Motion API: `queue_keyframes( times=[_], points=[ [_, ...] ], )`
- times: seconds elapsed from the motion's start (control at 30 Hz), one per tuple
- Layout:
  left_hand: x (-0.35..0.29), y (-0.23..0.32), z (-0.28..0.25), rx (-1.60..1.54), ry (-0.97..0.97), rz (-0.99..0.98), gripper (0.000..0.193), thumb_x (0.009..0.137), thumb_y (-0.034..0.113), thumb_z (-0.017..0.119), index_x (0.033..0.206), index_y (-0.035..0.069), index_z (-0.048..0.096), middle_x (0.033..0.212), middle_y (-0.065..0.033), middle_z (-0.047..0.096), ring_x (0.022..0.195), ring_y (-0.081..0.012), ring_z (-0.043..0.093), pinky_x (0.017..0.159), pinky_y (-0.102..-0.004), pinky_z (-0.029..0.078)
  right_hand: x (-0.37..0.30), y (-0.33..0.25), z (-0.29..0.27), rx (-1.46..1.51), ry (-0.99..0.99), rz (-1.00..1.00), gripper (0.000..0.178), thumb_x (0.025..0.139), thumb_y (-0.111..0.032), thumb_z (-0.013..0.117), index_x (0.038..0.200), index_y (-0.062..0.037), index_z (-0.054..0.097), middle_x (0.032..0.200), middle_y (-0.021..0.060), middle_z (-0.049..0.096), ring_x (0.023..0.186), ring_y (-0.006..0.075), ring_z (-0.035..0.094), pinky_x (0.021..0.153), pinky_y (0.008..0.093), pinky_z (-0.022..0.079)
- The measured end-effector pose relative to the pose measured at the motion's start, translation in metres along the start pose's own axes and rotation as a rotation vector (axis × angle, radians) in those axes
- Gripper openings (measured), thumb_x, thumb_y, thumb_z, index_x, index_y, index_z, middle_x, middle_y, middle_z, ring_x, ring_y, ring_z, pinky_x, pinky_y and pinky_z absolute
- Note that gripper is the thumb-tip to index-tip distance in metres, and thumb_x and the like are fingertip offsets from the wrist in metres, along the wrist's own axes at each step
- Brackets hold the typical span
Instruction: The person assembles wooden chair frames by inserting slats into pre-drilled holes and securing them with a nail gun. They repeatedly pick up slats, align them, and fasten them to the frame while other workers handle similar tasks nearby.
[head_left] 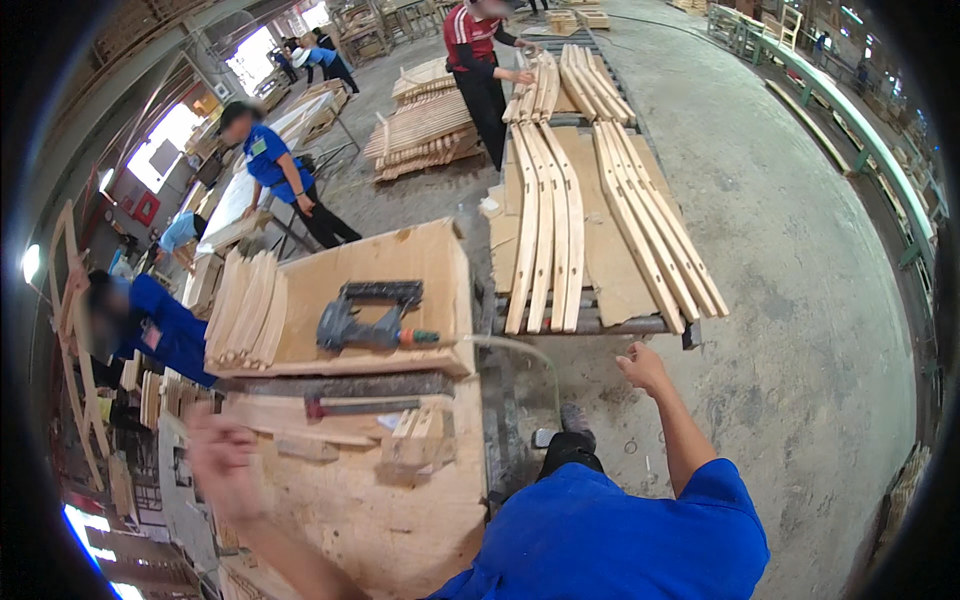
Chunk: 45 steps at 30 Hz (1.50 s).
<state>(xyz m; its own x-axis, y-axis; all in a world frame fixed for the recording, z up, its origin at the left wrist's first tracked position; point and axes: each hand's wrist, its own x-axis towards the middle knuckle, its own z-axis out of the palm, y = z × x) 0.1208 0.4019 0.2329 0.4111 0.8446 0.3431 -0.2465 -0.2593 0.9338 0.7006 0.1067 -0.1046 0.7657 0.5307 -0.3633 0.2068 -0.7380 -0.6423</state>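
My left hand (222, 462) is smeared by motion over the left side of the wooden workbench (370, 525); its fingers cannot be read clearly. My right hand (643, 368) hangs just off the near end of a roller stand, fingers loosely bent and nothing visible in them. Nearest to it are several curved slotted wooden slats (655, 235). More curved slats (546, 230) lie left of these on cardboard. A grey-black nail gun (365, 318) with an air hose rests on a raised wooden panel. Below it on the bench are a dark bar-like tool with a red end (316, 407) and a small wooden block (418, 450).
A bundle of curved wooden sticks (245, 308) stands at the panel's left. The air hose (530, 347) loops over the gap beside the bench. Co-workers stand at left and by the far slats. Behind is a pallet of stacked wood (425, 130).
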Motion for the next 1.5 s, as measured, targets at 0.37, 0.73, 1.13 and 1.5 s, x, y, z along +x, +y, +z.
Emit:
queue_keyframes(
  times=[0.37, 0.73, 1.13, 1.5],
  points=[
    [0.072, -0.378, 0.417, 0.349, -0.656, -0.736, 0.054, 0.103, 0.032, 0.076, 0.141, -0.005, 0.064, 0.125, -0.0155, 0.077, 0.114, -0.0222, 0.074, 0.097, -0.033, 0.057, 0.159, 0.04, -0.038, -0.272, 0.354, 0.174, 0.057, 0.094, -0.031, 0.077, 0.138, -0.0003, 0.058, 0.137, 0.0287, 0.059, 0.129, 0.0465, 0.061, 0.106, 0.0557, 0.053],
    [0.072, -0.488, 0.506, 1.045, -0.669, -0.848, 0.069, 0.096, 0.038, 0.076, 0.14, -0.011, 0.056, 0.143, -0.0333, 0.062, 0.134, -0.0466, 0.062, 0.113, -0.0514, 0.051, 0.195, 0.092, -0.05, -0.308, 0.185, 0.241, 0.042, 0.092, -0.021, 0.078, 0.123, -0.004, 0.056, 0.128, 0.0241, 0.063, 0.122, 0.0462, 0.064, 0.101, 0.0563, 0.054],
    [0.042, -0.482, 0.501, 1.014, -0.866, -0.743, 0.052, 0.09, 0.047, 0.068, 0.12, 0.004, 0.07, 0.113, -0.027, 0.077, 0.115, -0.0446, 0.073, 0.103, -0.0558, 0.053, 0.171, 0.079, -0.053, -0.327, 0.004, 0.022, 0.023, 0.099, -0.014, 0.062, 0.116, -0.0014, 0.052, 0.1, 0.0299, 0.07, 0.1, 0.0505, 0.07, 0.088, 0.0604, 0.055],
    [0.03, -0.488, 0.499, 0.49, -0.632, -1.163, 0.07, 0.078, 0.041, 0.089, 0.13, 0.0, 0.065, 0.125, -0.0226, 0.074, 0.116, -0.0366, 0.073, 0.098, -0.045, 0.058, 0.14, 0.113, -0.01, 0.199, -0.217, 0.312, 0.052, 0.085, -0.014, 0.086, 0.126, 0.0005, 0.057, 0.103, 0.0168, 0.074, 0.092, 0.03, 0.073, 0.081, 0.042, 0.059]
  ],
)
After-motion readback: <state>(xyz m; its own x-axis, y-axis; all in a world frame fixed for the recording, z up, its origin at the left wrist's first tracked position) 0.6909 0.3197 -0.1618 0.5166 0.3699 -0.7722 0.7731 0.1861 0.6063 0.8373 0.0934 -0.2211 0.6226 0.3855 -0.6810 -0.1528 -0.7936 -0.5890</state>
